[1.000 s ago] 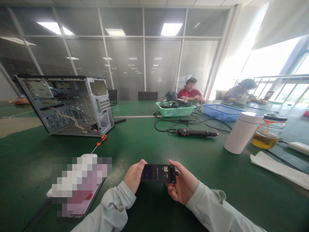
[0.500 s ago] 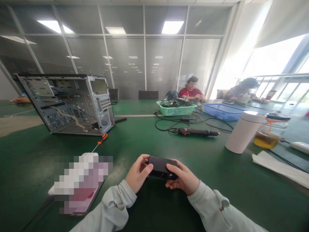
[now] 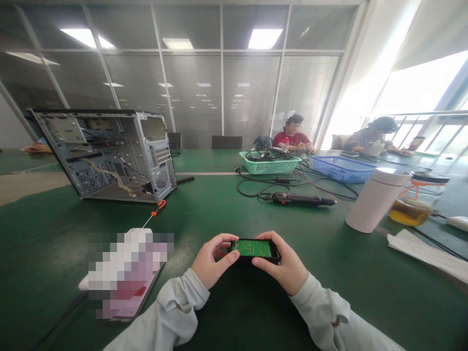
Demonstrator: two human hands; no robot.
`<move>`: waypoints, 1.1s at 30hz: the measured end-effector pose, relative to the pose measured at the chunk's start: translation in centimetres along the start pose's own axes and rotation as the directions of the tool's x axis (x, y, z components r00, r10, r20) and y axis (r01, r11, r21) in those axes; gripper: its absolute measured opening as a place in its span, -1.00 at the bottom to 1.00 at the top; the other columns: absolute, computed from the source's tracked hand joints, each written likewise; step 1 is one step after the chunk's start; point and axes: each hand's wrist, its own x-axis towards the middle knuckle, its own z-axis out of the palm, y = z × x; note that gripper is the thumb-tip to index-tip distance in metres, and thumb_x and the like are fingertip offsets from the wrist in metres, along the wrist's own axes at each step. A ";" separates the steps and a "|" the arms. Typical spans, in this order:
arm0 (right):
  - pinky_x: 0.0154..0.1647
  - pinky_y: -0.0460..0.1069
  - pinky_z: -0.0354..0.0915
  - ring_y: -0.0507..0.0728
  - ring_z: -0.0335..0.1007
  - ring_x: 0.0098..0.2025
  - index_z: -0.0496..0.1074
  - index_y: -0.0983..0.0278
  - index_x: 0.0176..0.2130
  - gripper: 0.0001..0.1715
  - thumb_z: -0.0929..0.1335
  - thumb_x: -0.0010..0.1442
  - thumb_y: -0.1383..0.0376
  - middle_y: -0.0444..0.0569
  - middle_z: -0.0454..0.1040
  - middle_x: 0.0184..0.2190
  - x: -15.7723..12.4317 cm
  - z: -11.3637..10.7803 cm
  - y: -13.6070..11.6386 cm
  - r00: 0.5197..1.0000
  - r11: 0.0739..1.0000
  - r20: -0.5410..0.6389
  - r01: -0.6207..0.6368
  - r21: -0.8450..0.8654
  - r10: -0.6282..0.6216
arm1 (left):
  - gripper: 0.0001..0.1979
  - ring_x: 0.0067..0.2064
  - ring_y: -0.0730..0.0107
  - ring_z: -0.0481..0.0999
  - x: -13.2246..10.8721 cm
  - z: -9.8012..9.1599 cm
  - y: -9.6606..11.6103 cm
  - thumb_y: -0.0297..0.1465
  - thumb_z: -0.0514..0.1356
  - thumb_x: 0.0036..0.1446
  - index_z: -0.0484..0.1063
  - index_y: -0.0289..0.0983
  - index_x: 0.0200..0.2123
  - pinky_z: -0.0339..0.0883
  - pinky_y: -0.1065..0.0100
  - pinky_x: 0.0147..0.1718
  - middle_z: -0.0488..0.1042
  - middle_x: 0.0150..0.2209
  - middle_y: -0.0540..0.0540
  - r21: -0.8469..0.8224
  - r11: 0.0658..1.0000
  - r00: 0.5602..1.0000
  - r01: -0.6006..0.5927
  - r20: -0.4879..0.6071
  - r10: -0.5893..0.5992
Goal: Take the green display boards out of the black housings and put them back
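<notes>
Clock centred on grip

Green tabletop [image 3: 204, 207]: open toward 11 o'clock. One PC tower case [image 3: 158, 161] at 10. Left hand [image 3: 212, 263] at 9, right hand [image 3: 287, 265] at 3, fingers curled onto opposite edges of one black-cased circuit board [image 3: 255, 248].

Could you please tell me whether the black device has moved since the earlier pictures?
Yes. Judged against the black tool, the device sits slightly nearer it in the view; it has also been turned, now showing a green board.
</notes>
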 end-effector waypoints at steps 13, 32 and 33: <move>-0.39 -0.05 0.18 0.09 0.24 -0.41 0.28 0.32 -0.30 -0.65 0.33 0.03 0.10 -0.09 0.33 -0.44 0.1 0.1 -0.1 0.999 0.998 0.035 -0.005 -0.065 0.008 | -0.76 -0.29 0.32 0.45 0.6 0.0 0.2 -0.28 0.30 -0.21 0.41 -0.31 -0.47 0.30 0.31 -0.24 0.49 -0.39 -0.08 -0.220 0.967 0.990 0.131 -0.025 -0.140; -0.38 -0.05 0.14 0.10 0.21 -0.42 0.30 0.33 -0.33 -0.65 0.32 0.02 0.09 -0.09 0.32 -0.46 0.0 0.3 -0.6 0.998 0.997 0.001 -0.068 -0.030 0.068 | -0.79 -0.36 0.36 0.40 0.5 -0.2 0.0 -0.29 0.26 -0.17 0.37 -0.30 -0.50 0.28 0.36 -0.37 0.40 -0.45 -0.02 -0.069 0.989 0.992 0.129 -0.003 -0.129; -0.38 -0.05 0.14 0.10 0.22 -0.42 0.30 0.33 -0.33 -0.65 0.32 0.02 0.09 -0.09 0.32 -0.46 0.0 0.3 -0.6 0.997 0.997 0.007 -0.071 -0.034 0.071 | -0.79 -0.37 0.37 0.40 0.5 -0.2 0.0 -0.29 0.26 -0.18 0.37 -0.30 -0.50 0.27 0.36 -0.36 0.41 -0.45 -0.02 -0.093 0.987 0.991 0.135 0.001 -0.135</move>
